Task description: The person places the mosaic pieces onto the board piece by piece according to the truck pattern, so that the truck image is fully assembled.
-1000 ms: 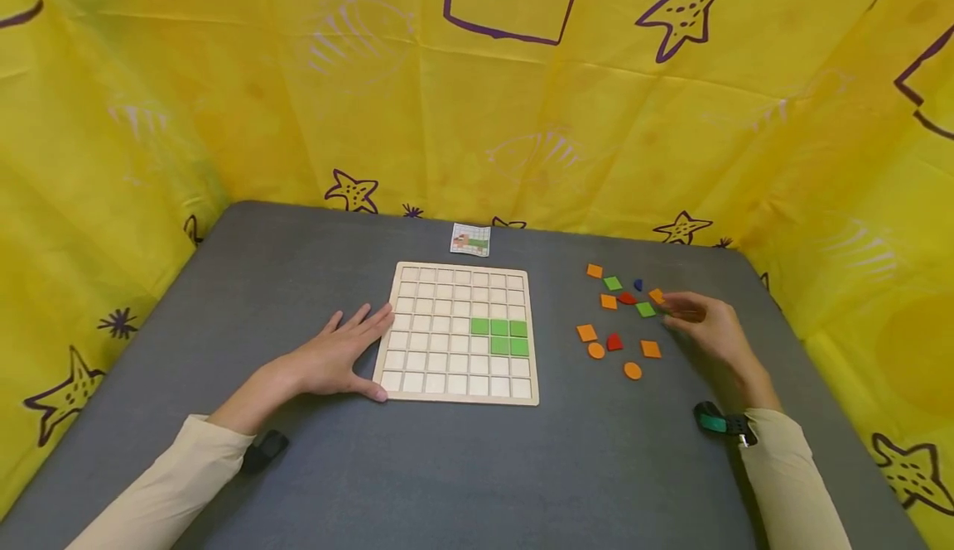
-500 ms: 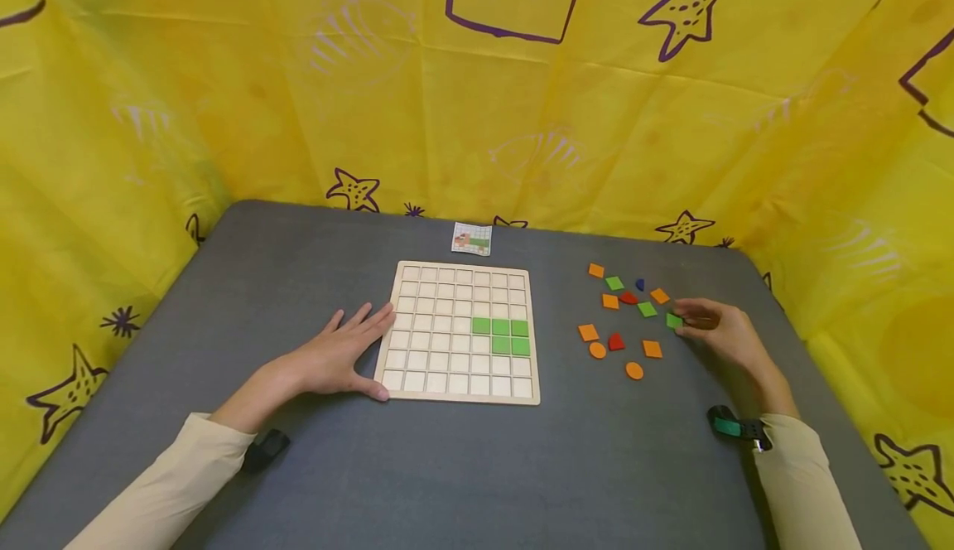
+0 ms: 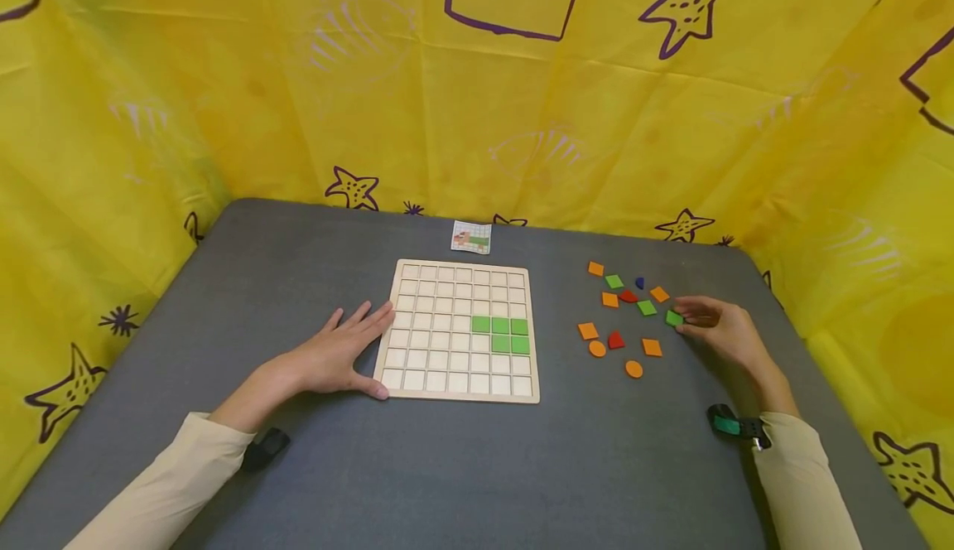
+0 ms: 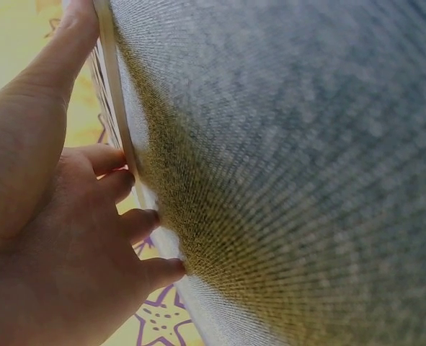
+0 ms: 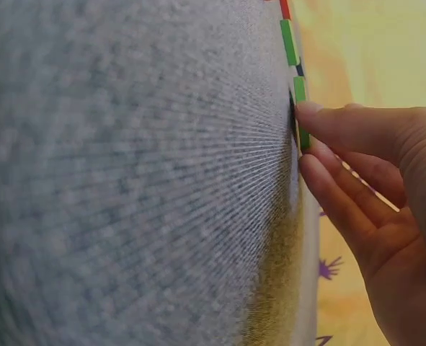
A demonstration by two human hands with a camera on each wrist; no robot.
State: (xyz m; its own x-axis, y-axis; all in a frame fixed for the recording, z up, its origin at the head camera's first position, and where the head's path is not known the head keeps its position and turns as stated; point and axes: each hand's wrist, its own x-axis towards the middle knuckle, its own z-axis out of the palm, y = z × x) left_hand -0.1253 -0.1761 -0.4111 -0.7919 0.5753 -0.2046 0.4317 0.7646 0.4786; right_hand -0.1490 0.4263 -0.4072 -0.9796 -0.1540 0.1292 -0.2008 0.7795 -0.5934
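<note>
A pale wooden grid board (image 3: 440, 335) lies on the grey table, with several green square tiles (image 3: 500, 325) set in cells at its right side. My left hand (image 3: 331, 357) rests spread at the board's left edge, its fingertips and thumb touching the frame; the left wrist view shows the same fingers along the rim. To the right, my right hand (image 3: 723, 332) pinches a green square tile (image 3: 674, 318) between thumb and fingers. In the right wrist view that green tile (image 5: 301, 112) stands edge-on, close above the table. Another green tile (image 3: 646, 308) lies just left of it.
Several orange squares (image 3: 587, 331), orange discs (image 3: 633, 369), red pieces (image 3: 615, 340) and a small blue piece (image 3: 639, 283) lie scattered between board and right hand. A small picture card (image 3: 471, 238) lies behind the board. Yellow patterned cloth (image 3: 462, 119) hangs around the table's back and sides.
My right hand has drawn back slightly to the right from the orange square, and a green tile now shows in its pinch. My left hand and the board have stayed put.
</note>
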